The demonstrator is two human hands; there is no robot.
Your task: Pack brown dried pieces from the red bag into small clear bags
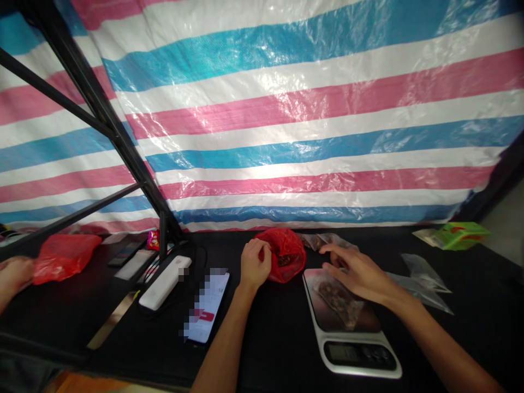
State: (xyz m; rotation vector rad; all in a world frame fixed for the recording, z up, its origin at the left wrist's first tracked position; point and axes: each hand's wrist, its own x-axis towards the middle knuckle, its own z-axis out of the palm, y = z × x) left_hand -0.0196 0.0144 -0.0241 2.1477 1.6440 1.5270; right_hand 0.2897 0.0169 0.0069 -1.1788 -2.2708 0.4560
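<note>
Currently, my left hand [256, 263] is clenched on a red bag [289, 255] holding dark contents, just behind and left of the scale [360, 370]. My right hand [356, 271] is open, fingers spread, above the scale's back edge; I cannot tell whether it touches anything. A clear bag [338, 303] of brown pieces lies on the scale's platform, directly under my right hand's heel. Small clear bags [323, 240] sit just behind the scale, and flat clear bags [421, 284] lie just right of it. A green box [460, 236] is farther right. Left of the scale are a phone [207, 305] and a power bank [164, 283]. Well left of it, a co-worker's hand [14, 275] is beside a second red bag [63, 257]. A striped tarp [286, 109] hangs behind the scale.
</note>
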